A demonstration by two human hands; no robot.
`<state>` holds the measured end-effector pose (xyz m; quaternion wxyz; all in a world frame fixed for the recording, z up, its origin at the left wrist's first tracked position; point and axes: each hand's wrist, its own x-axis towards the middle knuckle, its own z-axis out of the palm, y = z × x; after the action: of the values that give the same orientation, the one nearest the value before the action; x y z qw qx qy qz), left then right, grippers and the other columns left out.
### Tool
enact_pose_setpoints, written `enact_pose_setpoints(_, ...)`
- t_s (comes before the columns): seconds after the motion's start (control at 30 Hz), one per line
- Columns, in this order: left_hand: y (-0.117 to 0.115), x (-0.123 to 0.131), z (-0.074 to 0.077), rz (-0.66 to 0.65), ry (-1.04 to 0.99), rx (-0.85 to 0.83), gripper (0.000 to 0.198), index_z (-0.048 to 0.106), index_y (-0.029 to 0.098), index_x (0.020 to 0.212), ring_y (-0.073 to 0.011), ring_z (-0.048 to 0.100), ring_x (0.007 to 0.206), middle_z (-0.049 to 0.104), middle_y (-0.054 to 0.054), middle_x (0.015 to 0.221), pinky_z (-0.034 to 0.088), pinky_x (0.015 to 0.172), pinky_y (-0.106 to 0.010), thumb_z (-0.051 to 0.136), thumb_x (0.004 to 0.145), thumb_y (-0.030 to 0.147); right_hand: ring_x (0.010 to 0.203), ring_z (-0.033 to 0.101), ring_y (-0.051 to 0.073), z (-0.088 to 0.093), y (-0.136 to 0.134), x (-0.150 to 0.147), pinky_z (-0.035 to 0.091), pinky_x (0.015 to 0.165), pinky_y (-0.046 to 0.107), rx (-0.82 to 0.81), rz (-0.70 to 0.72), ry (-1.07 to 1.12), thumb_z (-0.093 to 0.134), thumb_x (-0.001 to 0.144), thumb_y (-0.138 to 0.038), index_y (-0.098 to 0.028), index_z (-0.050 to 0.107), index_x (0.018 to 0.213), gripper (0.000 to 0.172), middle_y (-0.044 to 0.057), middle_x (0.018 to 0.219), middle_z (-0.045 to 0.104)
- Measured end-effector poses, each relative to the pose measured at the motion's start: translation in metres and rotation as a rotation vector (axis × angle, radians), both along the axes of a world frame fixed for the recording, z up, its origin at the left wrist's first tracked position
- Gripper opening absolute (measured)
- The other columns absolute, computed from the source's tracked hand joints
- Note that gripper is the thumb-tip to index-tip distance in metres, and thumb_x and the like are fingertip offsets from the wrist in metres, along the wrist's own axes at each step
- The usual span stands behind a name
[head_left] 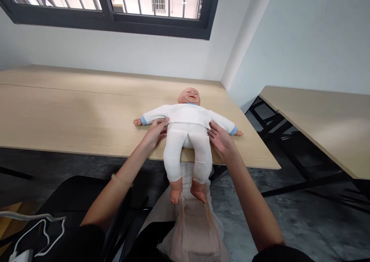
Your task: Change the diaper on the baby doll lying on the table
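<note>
A baby doll (189,133) lies on its back on the wooden table (86,119), arms spread and legs hanging over the front edge. It wears a white shirt (187,113) with blue cuffs and white trousers (175,150); its feet are bare. My left hand (157,131) is at the shirt's hem on the left side of the waist, fingertips closed on the cloth. On the opposite side my right hand (220,136) grips the hem, its fingers partly behind the cloth. Both thumbs and fingers lie close against the doll's sides.
A second table (323,119) stands to the right, across a gap. The barred window (110,19) is in the wall behind. At lower left are a black chair (72,196) and white cables (43,217). Sheer pale fabric (196,227) hangs below the doll's feet.
</note>
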<state>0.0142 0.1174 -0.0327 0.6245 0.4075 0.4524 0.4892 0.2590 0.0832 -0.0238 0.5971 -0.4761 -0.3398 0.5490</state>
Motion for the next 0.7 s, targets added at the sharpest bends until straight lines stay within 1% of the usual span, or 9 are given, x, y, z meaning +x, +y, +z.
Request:
enact_pose_setpoints(0.07,-0.043,-0.003,-0.006,0.171,0.133,0.113,0.049,0.051,0.019,0.124,-0.0203,0.067,0.108,0.066,-0.012,0.125,0.055,0.094,-0.033,0.073,0.085,0.04,0.126,0.059,0.025,-0.006,-0.043,0.002,0.051,0.108,0.038,0.009,-0.136,0.003,0.078,0.077,-0.042,-0.024,0.066,0.106,0.035,0.007,0.128,0.066)
enact_pose_setpoints(0.13,-0.088,-0.001,-0.015,0.204,0.239,0.255,0.047,0.051,0.019,0.123,-0.0212,0.065,0.112,0.065,-0.011,0.125,0.053,0.1,-0.036,0.073,0.085,0.037,0.127,0.058,0.025,-0.018,-0.088,-0.003,0.047,0.111,0.041,0.072,-0.242,-0.099,0.08,0.075,-0.041,-0.024,0.064,0.112,0.044,0.007,0.13,0.064)
enact_pose_setpoints(0.2,-0.128,0.003,-0.026,0.261,0.38,0.406,0.039,0.054,0.022,0.123,-0.0216,0.063,0.115,0.063,-0.009,0.126,0.05,0.103,-0.038,0.068,0.09,0.035,0.121,0.06,0.026,-0.034,-0.128,-0.014,0.048,0.109,0.043,0.053,-0.303,-0.209,0.08,0.075,-0.043,-0.023,0.061,0.113,0.047,0.009,0.122,0.066)
enact_pose_setpoints(0.3,-0.168,0.013,-0.05,0.346,0.566,0.607,0.035,0.057,0.025,0.125,-0.0239,0.056,0.124,0.058,-0.009,0.129,0.048,0.106,-0.041,0.066,0.091,0.028,0.119,0.06,0.026,-0.061,-0.167,-0.036,0.049,0.105,0.043,-0.043,-0.333,-0.277,0.079,0.076,-0.046,-0.022,0.057,0.117,0.052,0.012,0.126,0.062)
enact_pose_setpoints(0.33,-0.175,0.016,-0.058,0.364,0.582,0.62,0.039,0.056,0.025,0.126,-0.0253,0.054,0.127,0.056,-0.01,0.131,0.049,0.105,-0.041,0.068,0.089,0.027,0.119,0.06,0.027,-0.069,-0.173,-0.042,0.05,0.103,0.043,-0.071,-0.316,-0.265,0.08,0.076,-0.046,-0.022,0.055,0.119,0.055,0.012,0.129,0.061)
enact_pose_setpoints(0.4,-0.184,0.021,-0.072,0.361,0.549,0.532,0.054,0.051,0.025,0.131,-0.0276,0.054,0.127,0.051,-0.012,0.136,0.052,0.1,-0.041,0.074,0.083,0.029,0.12,0.06,0.027,-0.08,-0.178,-0.051,0.053,0.099,0.042,-0.106,-0.262,-0.218,0.081,0.074,-0.047,-0.023,0.05,0.124,0.063,0.013,0.133,0.058)
enact_pose_setpoints(0.53,-0.185,0.025,-0.082,0.195,0.311,0.165,0.086,0.033,0.028,0.142,-0.0274,0.061,0.121,0.049,-0.015,0.142,0.053,0.098,-0.04,0.082,0.071,0.032,0.116,0.063,0.026,-0.082,-0.173,-0.057,0.055,0.095,0.04,-0.096,-0.192,-0.181,0.084,0.071,-0.044,-0.024,0.044,0.129,0.073,0.013,0.131,0.06)
enact_pose_setpoints(0.6,-0.183,0.024,-0.079,0.12,0.203,0.049,0.088,0.03,0.028,0.141,-0.0261,0.064,0.118,0.055,-0.014,0.138,0.051,0.1,-0.04,0.081,0.07,0.032,0.11,0.065,0.025,-0.08,-0.171,-0.056,0.056,0.09,0.039,-0.086,-0.182,-0.193,0.084,0.071,-0.043,-0.024,0.045,0.129,0.073,0.012,0.127,0.062)
enact_pose_setpoints(0.7,-0.18,0.016,-0.075,0.093,0.156,0.016,0.076,0.041,0.026,0.13,-0.0253,0.063,0.119,0.062,-0.012,0.13,0.05,0.101,-0.037,0.083,0.066,0.032,0.103,0.065,0.024,-0.08,-0.171,-0.049,0.057,0.084,0.037,-0.089,-0.153,-0.216,0.084,0.07,-0.045,-0.024,0.047,0.128,0.072,0.011,0.123,0.064)
